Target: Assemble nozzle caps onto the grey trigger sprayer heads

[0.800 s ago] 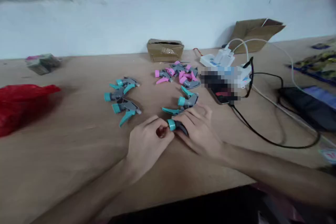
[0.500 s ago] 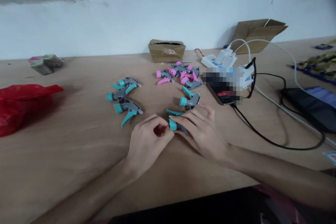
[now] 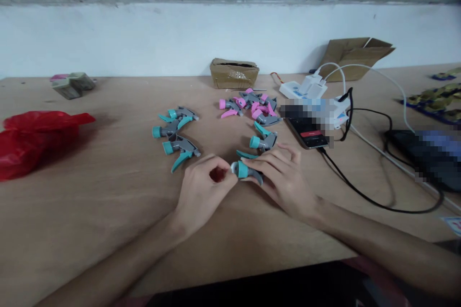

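My right hand [image 3: 284,180] grips a grey spray trigger head with a teal nozzle cap [image 3: 244,171] just above the wooden table [image 3: 108,192]. My left hand [image 3: 203,189] is curled, its fingertips pinched at the nozzle end of that head; a reddish thing shows inside the curled fingers, too small to name. A second teal-and-grey trigger head [image 3: 262,140] lies just behind my right hand. A group of three teal-and-grey heads [image 3: 176,136] lies to the left. A pile of pink-and-grey heads [image 3: 250,105] lies further back.
A red plastic bag [image 3: 36,136] lies at the left. A small cardboard box [image 3: 234,73] and an open one [image 3: 355,55] stand by the wall. A phone [image 3: 309,132], a white power strip [image 3: 309,91] and black and white cables [image 3: 360,187] fill the right side.
The view has tilted slightly, so everything sits lower in the picture. My hands stay together on the teal trigger head; the nozzle cap has turned a little toward my left fingers.
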`<act>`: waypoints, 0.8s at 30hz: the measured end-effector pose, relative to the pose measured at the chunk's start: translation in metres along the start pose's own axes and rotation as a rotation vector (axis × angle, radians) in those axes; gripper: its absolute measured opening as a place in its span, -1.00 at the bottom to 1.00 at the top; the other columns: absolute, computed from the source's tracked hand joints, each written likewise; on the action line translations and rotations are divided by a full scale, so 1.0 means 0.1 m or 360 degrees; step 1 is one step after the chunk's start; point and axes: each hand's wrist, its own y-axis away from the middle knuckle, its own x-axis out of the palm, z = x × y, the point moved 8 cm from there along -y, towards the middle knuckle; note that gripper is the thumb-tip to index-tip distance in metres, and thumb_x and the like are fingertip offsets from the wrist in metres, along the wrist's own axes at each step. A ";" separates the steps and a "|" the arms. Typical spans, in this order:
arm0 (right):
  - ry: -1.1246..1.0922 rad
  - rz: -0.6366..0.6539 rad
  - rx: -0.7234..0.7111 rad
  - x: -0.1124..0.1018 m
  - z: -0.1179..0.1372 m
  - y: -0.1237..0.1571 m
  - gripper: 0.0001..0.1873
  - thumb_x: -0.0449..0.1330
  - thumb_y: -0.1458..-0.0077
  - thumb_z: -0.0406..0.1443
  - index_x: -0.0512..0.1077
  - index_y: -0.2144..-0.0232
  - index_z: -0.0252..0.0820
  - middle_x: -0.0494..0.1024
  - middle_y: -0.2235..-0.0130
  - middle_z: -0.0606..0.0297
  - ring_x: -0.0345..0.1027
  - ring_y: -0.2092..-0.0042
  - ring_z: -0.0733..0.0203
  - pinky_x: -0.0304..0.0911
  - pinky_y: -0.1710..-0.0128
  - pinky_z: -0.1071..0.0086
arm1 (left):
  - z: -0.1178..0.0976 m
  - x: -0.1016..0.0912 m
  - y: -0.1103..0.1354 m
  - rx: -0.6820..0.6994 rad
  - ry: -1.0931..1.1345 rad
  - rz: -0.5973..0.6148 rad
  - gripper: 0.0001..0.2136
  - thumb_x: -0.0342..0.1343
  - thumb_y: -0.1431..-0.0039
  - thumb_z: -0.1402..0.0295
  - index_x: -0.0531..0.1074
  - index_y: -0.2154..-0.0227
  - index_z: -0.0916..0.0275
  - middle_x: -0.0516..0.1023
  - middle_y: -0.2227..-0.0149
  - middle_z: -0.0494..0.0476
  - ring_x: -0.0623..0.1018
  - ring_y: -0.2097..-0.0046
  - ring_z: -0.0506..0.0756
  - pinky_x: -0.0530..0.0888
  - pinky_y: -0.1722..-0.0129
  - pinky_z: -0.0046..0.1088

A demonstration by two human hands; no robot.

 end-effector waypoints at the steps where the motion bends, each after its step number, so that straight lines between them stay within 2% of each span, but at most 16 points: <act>1: -0.0001 -0.0019 0.0022 -0.01 -0.03 0.00 -0.72 0.15 -0.11 -0.28 0.34 0.09 -0.09 0.54 0.22 0.37 0.35 0.16 0.27 -0.12 -0.08 0.18 | 0.06 -0.05 -0.03 -0.0054 0.0040 -0.0042 -0.90 0.06 0.02 0.42 0.39 0.59 0.25 0.37 0.56 -0.04 0.36 0.48 -0.03 0.26 0.47 -0.53; 4: -0.0068 -0.0075 0.0096 -0.05 -0.12 0.00 -0.70 0.16 -0.09 -0.25 0.34 0.09 -0.10 0.54 0.23 0.33 0.36 0.17 0.25 -0.05 -0.06 0.16 | 0.21 -0.12 -0.08 -0.0211 0.0261 -0.0101 -0.90 0.06 -0.01 0.38 0.42 0.54 0.25 0.37 0.59 -0.06 0.36 0.51 -0.04 0.28 0.48 -0.54; 9: -0.0529 -0.0032 0.0193 -0.03 -0.18 -0.01 -0.66 0.18 -0.07 -0.25 0.32 0.07 -0.09 0.51 0.17 0.30 0.35 0.11 0.23 0.13 -0.02 0.21 | 0.10 0.08 -0.05 -0.0207 0.0683 0.0234 -0.88 0.07 -0.04 0.35 0.40 0.51 0.28 0.32 0.60 -0.07 0.32 0.56 -0.07 0.30 0.54 -0.58; 11: -0.0672 -0.0019 0.0249 -0.01 -0.20 0.00 -0.66 0.18 -0.07 -0.25 0.32 0.06 -0.09 0.49 0.13 0.29 0.33 0.07 0.22 0.20 0.02 0.25 | 0.05 0.11 -0.02 -0.0213 0.0781 0.0299 -0.88 0.06 -0.05 0.35 0.40 0.51 0.28 0.29 0.61 -0.07 0.32 0.56 -0.08 0.31 0.55 -0.60; 15: -0.0779 0.0002 0.0306 0.02 -0.20 0.04 -0.64 0.19 -0.05 -0.27 0.32 0.06 -0.08 0.48 0.09 0.30 0.33 0.05 0.23 0.24 0.02 0.30 | 0.01 0.09 -0.02 -0.0232 0.0819 0.0326 -0.87 0.05 -0.07 0.36 0.41 0.50 0.29 0.29 0.62 -0.08 0.32 0.57 -0.09 0.31 0.56 -0.62; 20: -0.0852 0.0020 0.0212 0.03 -0.11 0.05 -0.63 0.20 -0.05 -0.30 0.31 0.05 -0.08 0.50 0.12 0.31 0.36 0.10 0.27 0.28 0.08 0.35 | -0.09 0.15 0.00 -0.0132 0.0802 0.0560 -0.86 0.06 -0.08 0.38 0.38 0.54 0.30 0.31 0.62 -0.07 0.32 0.57 -0.10 0.28 0.57 -0.62; 24: -0.0888 0.0022 0.0173 0.02 -0.07 0.04 -0.64 0.19 -0.05 -0.30 0.32 0.06 -0.08 0.50 0.13 0.30 0.38 0.11 0.25 0.30 0.09 0.30 | -0.09 0.15 0.02 -0.0100 0.0714 0.0506 -0.82 0.06 -0.10 0.35 0.33 0.57 0.29 0.25 0.63 -0.09 0.27 0.58 -0.10 0.21 0.61 -0.62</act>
